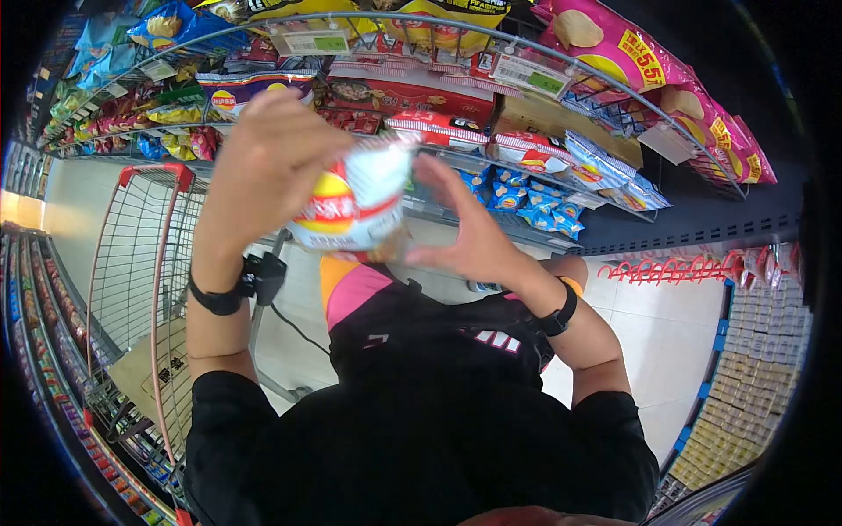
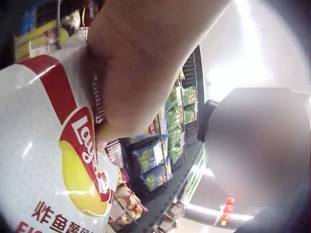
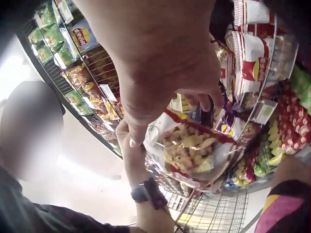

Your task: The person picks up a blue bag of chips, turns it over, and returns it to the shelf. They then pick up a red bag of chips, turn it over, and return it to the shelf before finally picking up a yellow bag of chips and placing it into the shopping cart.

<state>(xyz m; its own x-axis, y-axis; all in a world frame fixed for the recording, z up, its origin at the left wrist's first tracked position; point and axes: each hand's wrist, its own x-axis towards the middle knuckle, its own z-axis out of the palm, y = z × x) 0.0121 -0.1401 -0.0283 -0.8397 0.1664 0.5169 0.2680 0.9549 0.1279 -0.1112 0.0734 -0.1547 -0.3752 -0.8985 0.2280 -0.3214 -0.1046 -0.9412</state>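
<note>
A white Lay's chip bag (image 1: pixel 361 188) with a red band and yellow disc hangs over the lap, slightly blurred in the head view. My left hand (image 1: pixel 267 162) grips it by its left side. Large in the left wrist view, the bag's front (image 2: pixel 34 126) shows the logo beside the left hand (image 2: pixel 131 92). To the right of the bag my right hand (image 1: pixel 469 230) is held with thumb and fingers spread apart, gripping nothing. The right wrist view shows the bag's clear-looking side (image 3: pixel 192 148), with a chip pattern, below the right hand (image 3: pixel 165 82).
Wire shelves with several snack bags (image 1: pixel 438 130) stand in front. A shopping cart (image 1: pixel 132 254) with a cardboard box (image 1: pixel 158 373) is at the left. Large pink chip bags (image 1: pixel 605 44) hang over the upper right shelf edge. Stacked goods (image 1: pixel 754 368) line the right side.
</note>
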